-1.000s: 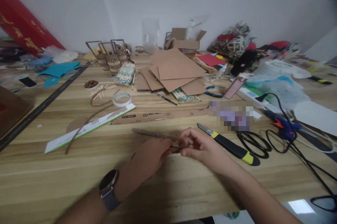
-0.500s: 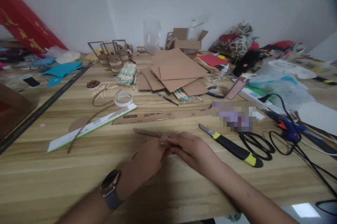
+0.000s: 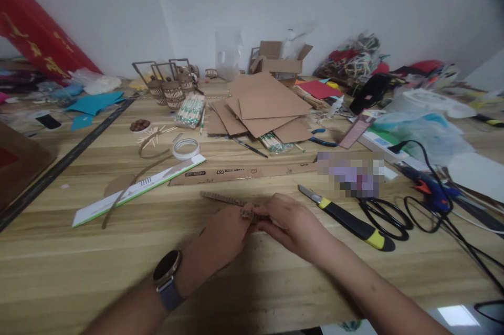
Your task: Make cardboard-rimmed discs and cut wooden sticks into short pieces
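A narrow strip of corrugated cardboard (image 3: 220,198) runs out to the left past my left hand (image 3: 226,232). Its other end looks curled or folded between my two hands. My left hand, with a watch on its wrist, is closed around it, most of the fingers hidden. My right hand (image 3: 293,224) pinches the curled end between thumb and fingers. Beyond them a flat printed cardboard strip (image 3: 236,171) lies on the table. To the right rest a yellow-and-black utility knife (image 3: 350,222), blade out, and black-handled scissors (image 3: 386,219).
Left lie a white strip with a green edge (image 3: 134,193), a thin brown strip (image 3: 118,199) and a tape roll (image 3: 186,149). Cardboard sheets (image 3: 271,98) are stacked behind. A blue glue gun (image 3: 433,193) with black cable lies right. Small lidded baskets (image 3: 173,94) stand at the back.
My fingers have shifted slightly around the curled end of the cardboard strip, and more of its ridged edge shows. Both hands keep their hold; the things on the table lie as before.
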`<state>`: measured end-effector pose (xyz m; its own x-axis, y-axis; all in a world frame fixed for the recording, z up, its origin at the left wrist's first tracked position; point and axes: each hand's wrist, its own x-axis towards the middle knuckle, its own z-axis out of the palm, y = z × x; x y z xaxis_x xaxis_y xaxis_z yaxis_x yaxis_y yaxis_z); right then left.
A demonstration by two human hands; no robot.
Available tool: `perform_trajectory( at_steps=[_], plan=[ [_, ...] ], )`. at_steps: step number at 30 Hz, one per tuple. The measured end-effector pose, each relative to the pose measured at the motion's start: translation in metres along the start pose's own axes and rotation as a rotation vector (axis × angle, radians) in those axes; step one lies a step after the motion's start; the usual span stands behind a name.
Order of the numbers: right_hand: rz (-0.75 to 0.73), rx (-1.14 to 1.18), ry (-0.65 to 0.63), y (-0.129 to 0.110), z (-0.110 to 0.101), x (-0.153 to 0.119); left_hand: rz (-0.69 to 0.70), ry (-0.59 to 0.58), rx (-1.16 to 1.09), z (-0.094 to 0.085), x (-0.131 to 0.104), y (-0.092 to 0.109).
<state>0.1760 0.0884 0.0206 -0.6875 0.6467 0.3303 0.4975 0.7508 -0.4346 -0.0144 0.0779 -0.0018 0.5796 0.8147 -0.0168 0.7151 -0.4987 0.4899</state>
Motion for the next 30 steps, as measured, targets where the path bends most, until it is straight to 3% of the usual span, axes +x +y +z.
perform_trajectory(
  at_steps=[3,7,16,21,26,30],
  plan=[
    [-0.073,-0.119,0.064,0.004,0.004,-0.002,0.014,0.032,0.139,-0.004,-0.005,0.000],
    [-0.094,-0.201,0.141,0.007,0.008,-0.006,-0.095,0.077,0.290,-0.020,-0.018,-0.006],
    [-0.098,-0.200,0.156,0.013,0.007,-0.009,-0.334,-0.007,-0.012,-0.040,-0.035,-0.032],
    [-0.106,-0.176,0.148,0.015,0.004,-0.009,-0.332,0.002,-0.138,-0.048,-0.039,-0.030],
    [-0.117,-0.150,0.141,0.017,0.003,-0.010,-0.419,0.082,-0.452,-0.043,-0.031,-0.029],
    [-0.151,-0.145,0.145,0.018,0.004,-0.010,-0.372,0.113,-0.653,-0.035,-0.024,-0.021]
  ],
)
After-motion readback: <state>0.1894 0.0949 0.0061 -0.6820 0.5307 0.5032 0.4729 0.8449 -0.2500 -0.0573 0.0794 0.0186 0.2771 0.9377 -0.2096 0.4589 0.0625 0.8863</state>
